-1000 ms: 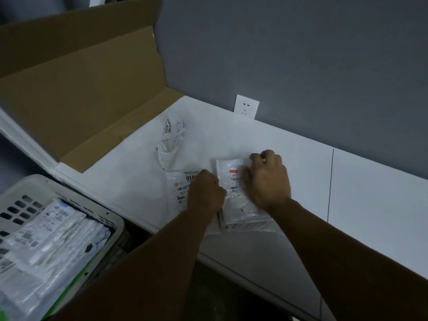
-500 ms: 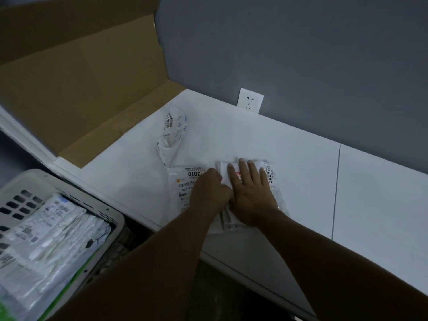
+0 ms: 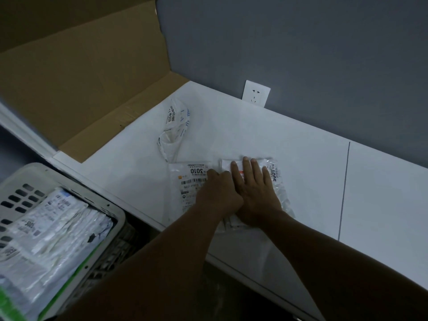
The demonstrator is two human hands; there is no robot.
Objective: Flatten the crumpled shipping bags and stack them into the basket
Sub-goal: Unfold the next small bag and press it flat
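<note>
**Pressing a shipping bag flat on the tabletop**

The right hand (image 3: pixel 254 195) is now lying palm-down, fingers straight, across the clear shipping bag (image 3: pixel 280 193). A second ago those fingers were curled at its far edge. Its grip is apart, pressing rather than holding. The left hand (image 3: pixel 217 195) is resting just beside it, fingers curled under at the bag's left edge. Whether that grip is pinching the film or only bearing on it cannot be told.

The bag is lying on the white tabletop (image 3: pixel 301 154) near the front edge and spreading wider than before. Flattening appears nearly done, with the transfer to the basket not yet begun. A second bag labelled 3010 (image 3: pixel 192 179) is lying against it, and a third, crumpled bag (image 3: pixel 173 128) is sitting behind, apart.

The basket (image 3: pixel 115 218) is standing below the tabletop's front left, holding a stack of flattened bags (image 3: pixel 51 228). An opened cardboard box (image 3: pixel 92 77) is occupying the left end. A wall socket (image 3: pixel 256 93) is showing on the grey wall behind.
</note>
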